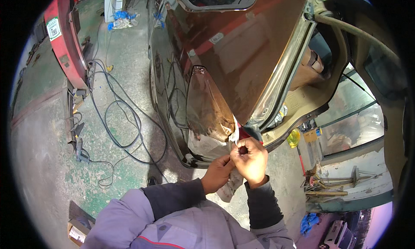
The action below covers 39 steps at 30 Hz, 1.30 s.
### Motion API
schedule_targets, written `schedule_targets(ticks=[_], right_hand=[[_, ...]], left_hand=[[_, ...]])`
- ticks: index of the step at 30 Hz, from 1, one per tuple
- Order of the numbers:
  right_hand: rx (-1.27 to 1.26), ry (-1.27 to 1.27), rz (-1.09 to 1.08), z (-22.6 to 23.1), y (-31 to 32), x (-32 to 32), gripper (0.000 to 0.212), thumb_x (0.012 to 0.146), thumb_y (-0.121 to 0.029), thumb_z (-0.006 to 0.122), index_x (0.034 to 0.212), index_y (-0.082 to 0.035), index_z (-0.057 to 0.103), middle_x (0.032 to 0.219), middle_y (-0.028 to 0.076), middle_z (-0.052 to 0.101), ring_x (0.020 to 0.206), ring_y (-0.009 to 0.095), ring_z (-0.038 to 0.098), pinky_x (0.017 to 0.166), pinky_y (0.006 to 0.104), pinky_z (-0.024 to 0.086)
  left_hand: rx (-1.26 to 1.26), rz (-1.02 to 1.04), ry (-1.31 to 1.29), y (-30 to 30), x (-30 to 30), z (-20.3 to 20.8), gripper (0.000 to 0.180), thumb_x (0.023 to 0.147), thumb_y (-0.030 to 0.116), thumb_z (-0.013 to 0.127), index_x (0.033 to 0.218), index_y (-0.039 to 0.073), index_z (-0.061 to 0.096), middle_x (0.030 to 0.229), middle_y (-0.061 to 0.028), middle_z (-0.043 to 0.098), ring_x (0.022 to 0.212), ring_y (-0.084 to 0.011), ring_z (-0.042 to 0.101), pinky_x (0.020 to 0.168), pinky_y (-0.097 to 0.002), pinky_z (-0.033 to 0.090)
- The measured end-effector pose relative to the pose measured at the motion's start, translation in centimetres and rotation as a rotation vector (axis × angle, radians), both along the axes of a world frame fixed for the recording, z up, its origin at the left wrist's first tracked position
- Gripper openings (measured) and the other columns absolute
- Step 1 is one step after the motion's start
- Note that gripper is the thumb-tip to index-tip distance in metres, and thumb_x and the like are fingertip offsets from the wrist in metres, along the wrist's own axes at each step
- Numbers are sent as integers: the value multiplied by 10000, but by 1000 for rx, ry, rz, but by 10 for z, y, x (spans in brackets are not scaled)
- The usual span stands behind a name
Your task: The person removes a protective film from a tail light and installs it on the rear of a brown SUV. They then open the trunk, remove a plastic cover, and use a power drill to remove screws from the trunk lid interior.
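Note:
Close together in front of me, both hands grip a thin, crumpled whitish sheet (230,189). My left hand (217,174) pinches it with thumb and fingers together. My right hand (251,160) is curled, its thumb and forefinger forming a ring. Below the hands the sheet hangs loose. A narrow whitish strip rises above them along a tapered, glossy brown panel (206,104) on a vehicle. That panel's lower end looks whitish and smeared. Just beyond my right hand a small red part (244,133) shows. I cannot tell whether the sheet is film, paper or cloth.
The vehicle's large, shiny brown surface (242,54) reaches away from me. A beige interior (298,102) opens on the right. Dark cables (114,104) loop over the worn floor at left, near a red post (65,41). Wooden pieces (326,193) lie at right.

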State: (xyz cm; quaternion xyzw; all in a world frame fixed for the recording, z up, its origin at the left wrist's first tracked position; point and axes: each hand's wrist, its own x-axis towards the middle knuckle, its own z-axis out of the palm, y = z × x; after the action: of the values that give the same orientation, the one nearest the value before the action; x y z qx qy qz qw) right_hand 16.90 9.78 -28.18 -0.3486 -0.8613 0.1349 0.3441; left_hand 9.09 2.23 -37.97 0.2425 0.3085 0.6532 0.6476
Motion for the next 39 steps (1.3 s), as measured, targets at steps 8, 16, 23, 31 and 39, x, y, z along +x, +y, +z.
schedule_targets(ticks=[8,16,23,31,39], right_hand=[[-53,-102,67,4,2,0,175,744,-43,768,836,-54,620,771,116,631,699,317,638,641,396,514],[-212,41,-45,-16,-8,-2,162,829,7,740,908,-11,600,1060,158,676,869,271,685,798,375,553],[-99,-2,-61,-26,-11,-5,195,825,39,738,902,-26,571,1061,143,663,951,256,651,885,353,512],[-73,-12,-74,-29,-18,-16,210,804,49,752,889,-26,575,996,143,644,863,252,651,799,345,533],[-325,182,-198,-41,-34,-32,324,793,4,852,965,-32,580,1024,121,660,889,198,675,805,329,569]], left_hand=[[-168,42,284,-29,-60,-31,329,993,301,727,1117,5,656,992,-67,686,895,-119,642,785,-297,525],[-556,279,301,-9,-90,-112,522,1023,385,642,1300,-44,535,1226,-170,619,1096,-242,599,951,-356,482],[-426,151,234,2,-84,-104,599,1053,436,585,1411,-42,541,1293,-191,630,1140,-257,592,974,-362,460],[-364,20,163,7,-88,-103,619,1072,531,506,1334,-21,610,1312,-151,632,1174,-247,587,1022,-354,437],[-333,-48,60,3,-97,-98,704,1055,598,501,1390,-19,556,1324,-135,614,1129,-217,552,975,-353,444]])
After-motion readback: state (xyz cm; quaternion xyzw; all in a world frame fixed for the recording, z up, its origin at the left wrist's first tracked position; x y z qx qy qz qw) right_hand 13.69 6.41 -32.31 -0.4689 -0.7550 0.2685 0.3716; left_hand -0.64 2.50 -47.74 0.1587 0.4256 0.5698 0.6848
